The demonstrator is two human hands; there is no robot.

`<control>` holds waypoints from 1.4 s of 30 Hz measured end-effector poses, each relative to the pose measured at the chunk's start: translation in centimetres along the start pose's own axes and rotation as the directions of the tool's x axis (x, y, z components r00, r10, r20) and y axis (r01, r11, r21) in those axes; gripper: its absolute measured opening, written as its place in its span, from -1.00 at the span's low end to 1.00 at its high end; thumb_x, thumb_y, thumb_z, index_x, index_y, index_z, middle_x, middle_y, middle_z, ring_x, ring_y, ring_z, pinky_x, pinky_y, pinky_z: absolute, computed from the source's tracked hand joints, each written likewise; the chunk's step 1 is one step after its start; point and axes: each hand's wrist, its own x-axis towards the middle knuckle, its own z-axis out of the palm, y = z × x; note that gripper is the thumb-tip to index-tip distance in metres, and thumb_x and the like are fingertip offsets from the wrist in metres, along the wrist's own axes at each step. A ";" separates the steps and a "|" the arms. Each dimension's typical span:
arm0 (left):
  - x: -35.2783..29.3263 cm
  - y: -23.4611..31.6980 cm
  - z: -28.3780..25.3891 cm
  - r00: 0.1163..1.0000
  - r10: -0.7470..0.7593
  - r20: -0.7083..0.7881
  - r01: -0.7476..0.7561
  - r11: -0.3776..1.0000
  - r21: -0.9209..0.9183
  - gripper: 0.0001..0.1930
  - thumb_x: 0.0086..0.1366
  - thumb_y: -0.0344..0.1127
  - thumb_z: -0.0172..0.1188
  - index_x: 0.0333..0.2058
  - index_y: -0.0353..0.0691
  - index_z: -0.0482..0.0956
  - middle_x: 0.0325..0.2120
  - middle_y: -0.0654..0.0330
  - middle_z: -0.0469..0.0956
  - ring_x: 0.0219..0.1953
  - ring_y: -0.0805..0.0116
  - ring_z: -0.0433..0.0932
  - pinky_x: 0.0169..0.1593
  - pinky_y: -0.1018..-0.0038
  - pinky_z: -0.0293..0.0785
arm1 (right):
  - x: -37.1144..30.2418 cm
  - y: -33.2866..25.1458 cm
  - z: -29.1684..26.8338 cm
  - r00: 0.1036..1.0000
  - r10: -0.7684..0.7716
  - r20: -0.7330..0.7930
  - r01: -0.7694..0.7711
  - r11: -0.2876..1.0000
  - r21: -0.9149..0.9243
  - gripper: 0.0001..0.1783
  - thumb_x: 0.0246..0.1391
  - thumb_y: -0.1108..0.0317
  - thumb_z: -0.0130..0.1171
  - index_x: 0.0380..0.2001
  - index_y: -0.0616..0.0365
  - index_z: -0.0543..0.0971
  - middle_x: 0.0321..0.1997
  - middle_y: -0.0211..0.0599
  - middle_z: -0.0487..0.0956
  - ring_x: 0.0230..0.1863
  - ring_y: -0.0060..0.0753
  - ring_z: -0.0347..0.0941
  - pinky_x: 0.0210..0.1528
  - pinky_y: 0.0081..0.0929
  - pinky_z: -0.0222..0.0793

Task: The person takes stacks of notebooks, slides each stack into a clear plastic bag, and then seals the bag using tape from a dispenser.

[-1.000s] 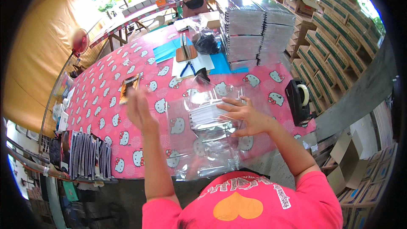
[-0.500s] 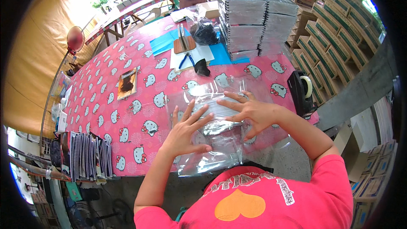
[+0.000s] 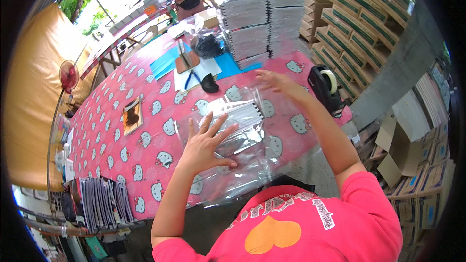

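A white spiral-bound book (image 3: 242, 117), its black coil at the right edge, lies under a sheet of clear plastic (image 3: 242, 165) on the table in front of me. My left hand (image 3: 206, 143) rests with fingers spread on the plastic, over the book's left part. Past the book's far right corner is my right hand (image 3: 279, 85), raised off the plastic, fingers stretched out and nothing seen in them. Beyond the book are a black curved piece (image 3: 210, 83) and blue-handled pliers (image 3: 192, 79). Right of my right forearm stands a black tape dispenser (image 3: 322, 90).
Tall stacks of plastic-wrapped spiral books (image 3: 248, 31) stand at the back, beside a bag of black coils (image 3: 208, 44) and a wooden holder (image 3: 187, 61). A booklet (image 3: 132, 115) and a row of spiral books (image 3: 102, 203) lie left. Cartons (image 3: 361, 34) are piled right.
My right hand has lifted off the plastic and moved away toward the far side. My left hand stays spread on the plastic. The view has turned slightly, shifting the table things left.
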 end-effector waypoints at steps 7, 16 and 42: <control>0.4 0.1 0.2 0.996 0.056 -0.062 -0.061 0.995 -0.083 0.01 -0.36 0.32 0.32 0.18 0.33 0.19 0.26 0.25 0.04 0.31 0.00 -0.09 0.24 -0.11 -0.06 | -12.8 12.6 -21.5 0.481 -0.155 -0.863 -0.512 0.749 -0.421 -0.63 -0.02 0.11 0.20 -0.43 0.28 0.61 -0.43 -0.33 0.60 -0.37 -0.41 0.48 -0.25 -0.49 0.34; 0.1 -0.5 0.6 0.994 0.069 -0.088 -0.078 0.992 -0.096 -0.02 -0.35 0.24 0.36 0.17 0.26 0.23 0.25 0.21 0.08 0.29 -0.07 -0.04 0.23 0.00 0.05 | -13.5 14.1 -19.3 0.657 -0.142 -0.741 -0.130 0.946 -0.297 -0.71 -0.04 0.20 0.23 -0.47 0.28 0.59 -0.57 -0.37 0.53 -0.48 -0.55 0.40 -0.33 -0.57 0.29; -0.5 -1.3 1.6 0.985 0.023 -0.171 -0.051 0.985 -0.163 0.00 -0.34 0.31 0.33 0.18 0.29 0.21 0.29 0.15 -0.05 0.32 -0.09 -0.21 0.25 -0.10 -0.15 | 0.9 -8.2 5.9 0.967 0.249 0.059 0.080 -0.074 -0.994 -0.25 -0.44 -0.33 0.29 -0.38 0.18 0.61 -0.33 -0.13 0.59 -0.28 -0.15 0.54 -0.24 -0.30 0.45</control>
